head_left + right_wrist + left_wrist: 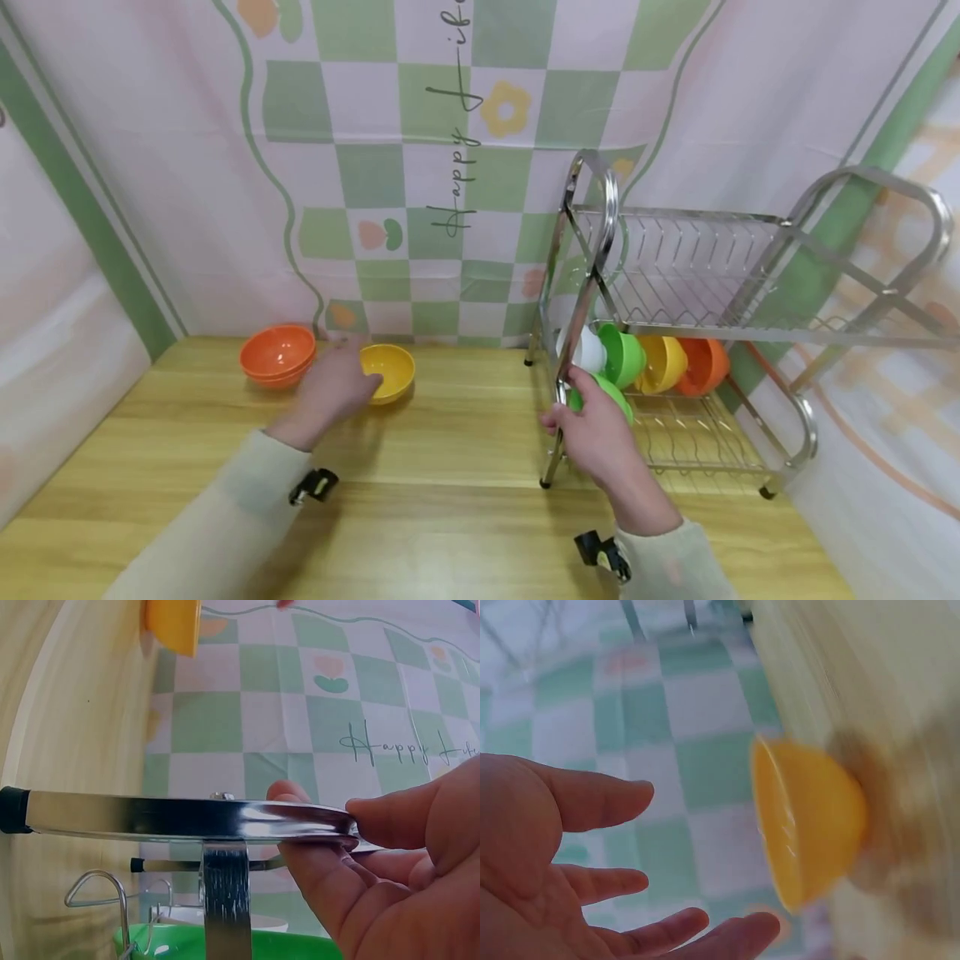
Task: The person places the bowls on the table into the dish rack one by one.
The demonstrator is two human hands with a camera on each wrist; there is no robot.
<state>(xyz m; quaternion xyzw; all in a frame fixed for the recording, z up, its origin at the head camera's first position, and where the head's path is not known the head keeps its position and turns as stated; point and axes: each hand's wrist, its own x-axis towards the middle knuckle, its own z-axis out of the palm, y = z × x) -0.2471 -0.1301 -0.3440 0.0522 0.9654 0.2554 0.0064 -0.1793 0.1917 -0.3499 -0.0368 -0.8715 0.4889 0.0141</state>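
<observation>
The yellow bowl (390,373) sits upright on the table (465,533), left of centre near the far edge, just right of a stack of orange bowls (277,357). It looks like thin, smooth plastic, so it should be light, fairly stiff and hard to break, though its glossy wall may slip in the fingers and the bowl could skid if nudged from one side. The rim seems the best hold, thumb inside and fingers under the outer flare, since the wall tapers towards the base. The left hand (333,387) is at the bowl's left side, thumb and fingers spread apart, with nothing in its grasp. Its thumb overlaps the bowl in the head view, yet the left wrist view shows a gap there; whether the longest finger touches the rim I cannot tell. Well to the right, the right hand (600,433) grips the near left post (180,819) of the metal rack (750,335), thumb on one side and fingers on the other. That hand and the post partly cover a near green bowl (613,402) and a white bowl (589,352) on the lower tier. The left hand's arm hides part of the orange stack, its count is uncertain, and the left wrist view is blurred.
</observation>
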